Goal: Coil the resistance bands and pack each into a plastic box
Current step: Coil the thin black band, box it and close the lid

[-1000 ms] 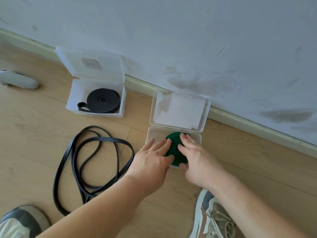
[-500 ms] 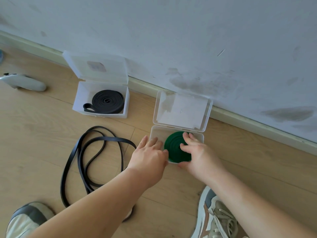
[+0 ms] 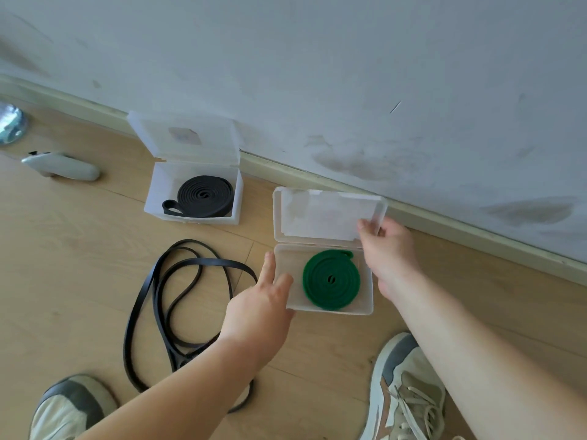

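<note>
Has lifted both hands off the green band [image 3: 332, 279] since half a second ago and sent the right hand [image 3: 386, 249] up to the lid [image 3: 317, 214]. Finds nothing legible anywhere, just a pale sticker patch [image 3: 185, 135] on the far box's raised lid, too faint to read. Pinches the near lid's right edge, thumb in front, fingers curled behind. Sets the left hand [image 3: 259, 308], fingers straight and holding nothing, against the left wall of the clear box [image 3: 292, 265]. Leaves the green band coiled flat inside that box on the wood floor [image 3: 63, 265]. Shows a coiled black band [image 3: 203, 195] in the far box [image 3: 152, 198], a loose black band [image 3: 178, 300] sprawled left of the hands, and a scuffed white wall [image 3: 317, 74] behind.
</note>
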{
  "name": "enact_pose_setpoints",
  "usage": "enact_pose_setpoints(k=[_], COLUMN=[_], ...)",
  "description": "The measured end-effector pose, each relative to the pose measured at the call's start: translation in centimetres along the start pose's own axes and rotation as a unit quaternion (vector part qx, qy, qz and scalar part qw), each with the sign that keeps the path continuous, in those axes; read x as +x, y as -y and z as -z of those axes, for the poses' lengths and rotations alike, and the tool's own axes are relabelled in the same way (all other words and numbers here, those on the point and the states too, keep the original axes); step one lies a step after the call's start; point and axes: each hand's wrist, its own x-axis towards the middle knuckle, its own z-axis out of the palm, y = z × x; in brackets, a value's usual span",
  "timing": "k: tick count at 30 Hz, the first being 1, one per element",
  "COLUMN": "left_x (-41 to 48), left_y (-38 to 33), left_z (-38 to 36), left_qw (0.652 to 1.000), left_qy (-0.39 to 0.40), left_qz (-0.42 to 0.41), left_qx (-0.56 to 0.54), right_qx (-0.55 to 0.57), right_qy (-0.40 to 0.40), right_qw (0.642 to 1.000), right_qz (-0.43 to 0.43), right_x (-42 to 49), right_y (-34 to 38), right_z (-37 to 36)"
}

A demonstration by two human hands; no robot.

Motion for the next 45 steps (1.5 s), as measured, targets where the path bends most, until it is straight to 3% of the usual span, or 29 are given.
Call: enact_pose_setpoints(k=[5, 8, 11, 14, 16, 19, 21, 25, 30, 34, 38, 45], left_x=[1.9, 2.7, 1.6, 0.1, -0.9, -2.6, -3.3, -3.2, -2.2, -1.9, -2.2, -4.5], left_y=[0.5, -0.4, 0.0, 3.0, 5.7, 7.9, 8.3, 8.7, 8.6, 8.6, 7.5, 3.6], left_z=[0.3, 1.2, 0.6, 0.2, -0.1, -1.6, -2.4, -2.6, -2.7, -2.1, -0.3, 7.8], left_qw=[0.988, 0.964, 0.955, 0.968, 0.983, 0.992, 0.993, 0.994, 0.998, 0.998, 0.997, 0.972], left_qy=[-0.081, -0.080, -0.085, -0.123, -0.090, 0.014, 0.008, -0.018, -0.021, -0.025, -0.071, -0.175], left_qz=[-0.012, -0.022, -0.050, 0.010, 0.074, 0.085, 0.076, 0.082, -0.010, -0.019, -0.024, -0.063], left_qx=[-0.128, -0.252, -0.279, -0.217, -0.142, -0.089, -0.091, -0.071, 0.051, 0.048, -0.002, -0.144], right_qx=[0.049, 0.082, -0.086, -0.206, -0.237, -0.267, -0.275, -0.325, -0.357, -0.323, -0.165, -0.139], right_qy=[-0.068, -0.079, -0.117, -0.173, -0.058, 0.244, 0.312, 0.259, 0.216, 0.256, 0.314, 0.210], right_qw=[0.996, 0.994, 0.989, 0.942, 0.942, 0.929, 0.909, 0.906, 0.904, 0.911, 0.925, 0.968], right_qz=[0.008, 0.000, 0.038, 0.202, 0.230, 0.074, 0.032, 0.078, 0.091, -0.026, -0.134, 0.006], right_x=[-0.3, -0.1, -1.3, -3.7, -5.6, -8.0, -8.3, -7.2, -6.8, -7.7, -9.7, -12.2], right_y=[-0.4, -0.5, -2.0, -2.5, -1.5, -0.9, -1.8, -2.3, -2.1, -2.5, -1.3, 6.4], right_z=[0.6, 1.3, 1.6, 1.7, 0.8, -2.4, -4.2, -5.0, -5.7, -6.9, -7.9, -6.7])
